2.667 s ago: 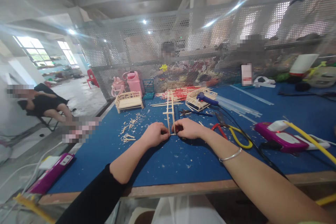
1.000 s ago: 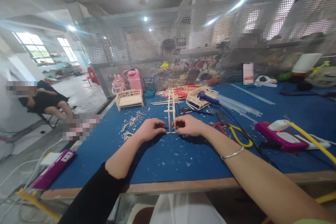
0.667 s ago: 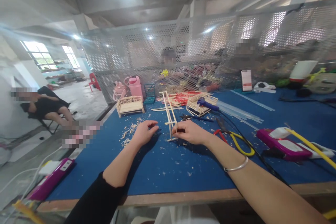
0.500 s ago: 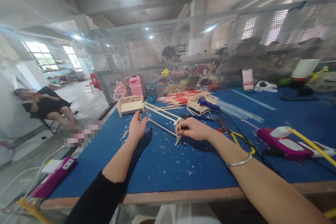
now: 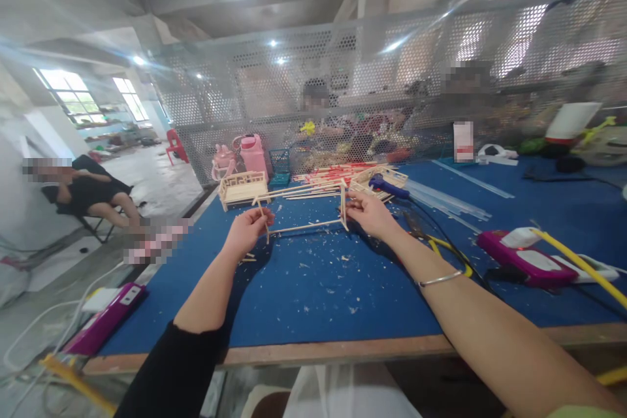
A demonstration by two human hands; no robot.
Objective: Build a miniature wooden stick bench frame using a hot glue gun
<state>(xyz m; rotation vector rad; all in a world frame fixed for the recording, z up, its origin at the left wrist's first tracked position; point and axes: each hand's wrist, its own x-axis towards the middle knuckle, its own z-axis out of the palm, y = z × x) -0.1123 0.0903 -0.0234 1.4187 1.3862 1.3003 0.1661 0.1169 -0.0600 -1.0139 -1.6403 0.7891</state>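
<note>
A long frame of thin wooden sticks lies crosswise above the blue table mat, held at both ends. My left hand pinches its left end post. My right hand grips the right end post, near a small wooden basket with a blue glue gun on it. Wood chips are scattered on the mat under the frame.
A small wooden bench model and pink toys stand at the back left. Loose sticks, pliers with yellow handles, a purple power strip and glue rods lie to the right. People sit behind a mesh screen.
The stick frame lay lengthwise away from me with both hands at its near end. My right hand lifted and swung it crosswise, and my left hand let go, then took the other end.
</note>
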